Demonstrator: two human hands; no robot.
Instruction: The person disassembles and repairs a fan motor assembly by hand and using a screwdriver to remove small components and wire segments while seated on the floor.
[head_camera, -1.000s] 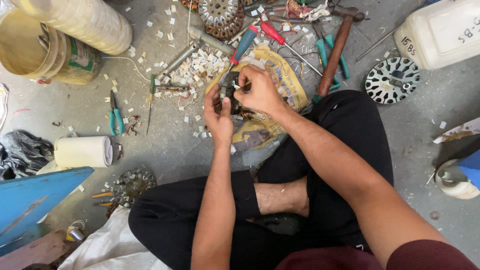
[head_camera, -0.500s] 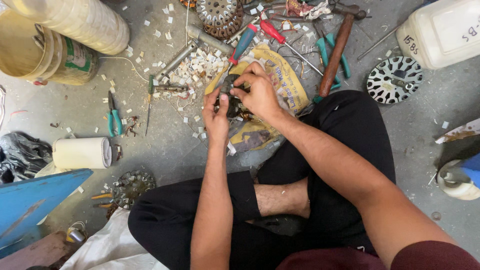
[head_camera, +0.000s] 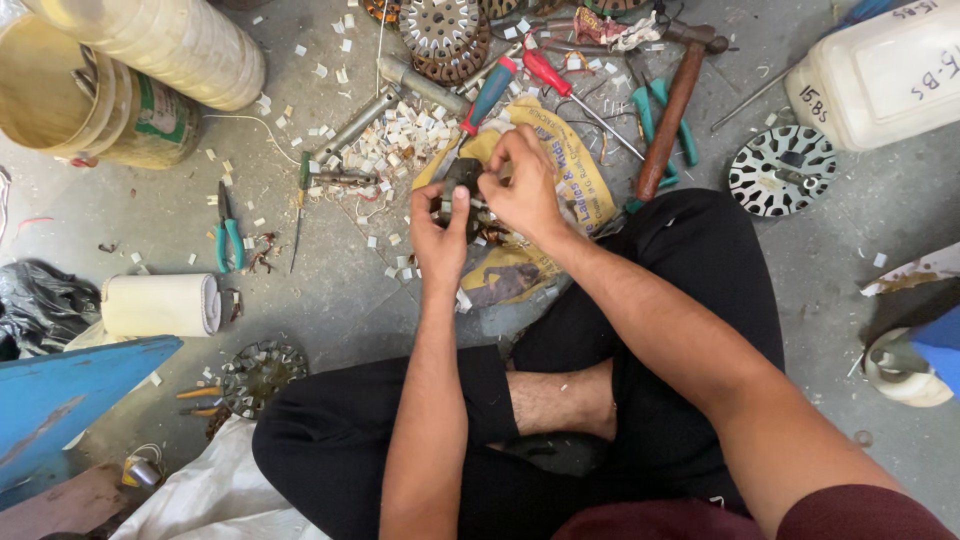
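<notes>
I sit cross-legged on a grey concrete floor. My left hand (head_camera: 438, 235) grips a small dark motor part (head_camera: 462, 180) from below. My right hand (head_camera: 522, 185) is closed over the top of the same part, fingers pinching at it. Both hands hover above a yellow printed cloth bag (head_camera: 560, 190) spread on the floor in front of my legs. What my right fingertips pinch is hidden by the hand.
A pile of small white paper scraps (head_camera: 400, 140) lies left of the hands. Screwdrivers (head_camera: 545, 75), a wooden-handled hammer (head_camera: 672, 110), teal pliers (head_camera: 228, 235), round slotted stator discs (head_camera: 780, 170), a white jug (head_camera: 885, 75), a paper roll (head_camera: 160, 305) and a yellow bucket (head_camera: 60, 100) surround me.
The hands stay together on the motor part; my right fingers have shifted slightly on top of it. The view has drifted a little.
</notes>
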